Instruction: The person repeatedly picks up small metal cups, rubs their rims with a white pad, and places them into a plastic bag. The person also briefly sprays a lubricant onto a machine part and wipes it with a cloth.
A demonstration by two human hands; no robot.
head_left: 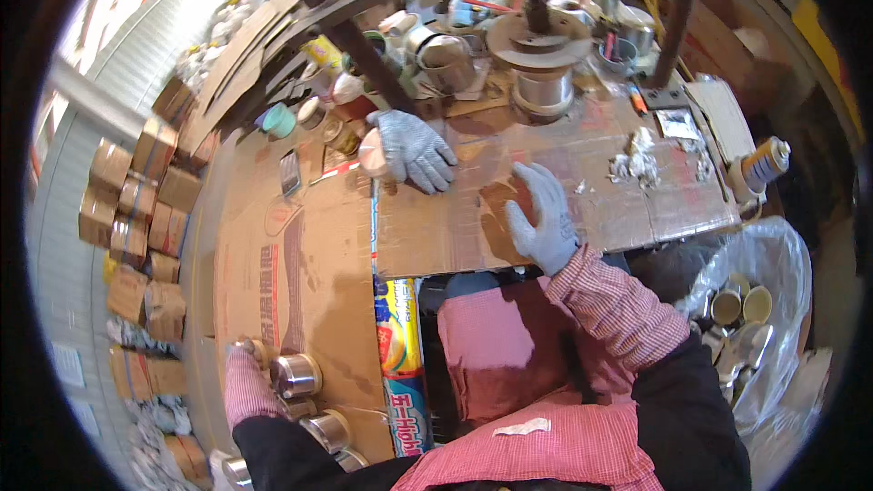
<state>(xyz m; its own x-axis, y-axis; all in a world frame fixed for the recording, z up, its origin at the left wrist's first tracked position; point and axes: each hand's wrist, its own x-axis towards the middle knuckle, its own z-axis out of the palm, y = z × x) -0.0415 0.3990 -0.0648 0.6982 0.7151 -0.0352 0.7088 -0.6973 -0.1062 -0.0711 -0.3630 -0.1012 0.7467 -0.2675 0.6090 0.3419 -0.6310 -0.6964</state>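
My right hand point(541, 214), in a grey glove, is low over the cardboard-covered tabletop point(423, 241), fingers curved and apart with nothing in them. My left hand point(245, 355) is at the lower left, closed on a metal cup point(263, 351) and partly hidden by the sleeve. Beside it several shiny cylindrical cups point(296, 375) sit on the cardboard. An empty-looking grey glove point(414, 150) lies farther back, against a round pale object point(371, 153). Behind my right hand a spindle point(538, 41) with metal discs rises above a shiny cylinder point(542, 94).
A metal frame point(364, 55) stands over crowded tins and tools point(446, 64). Crumpled paper point(644, 159) and a spray can point(764, 164) are at the right, above a clear bag of metal cups point(746, 318). Stacked cartons point(145, 295) line the left wall. A phone point(290, 173) lies left of the glove.
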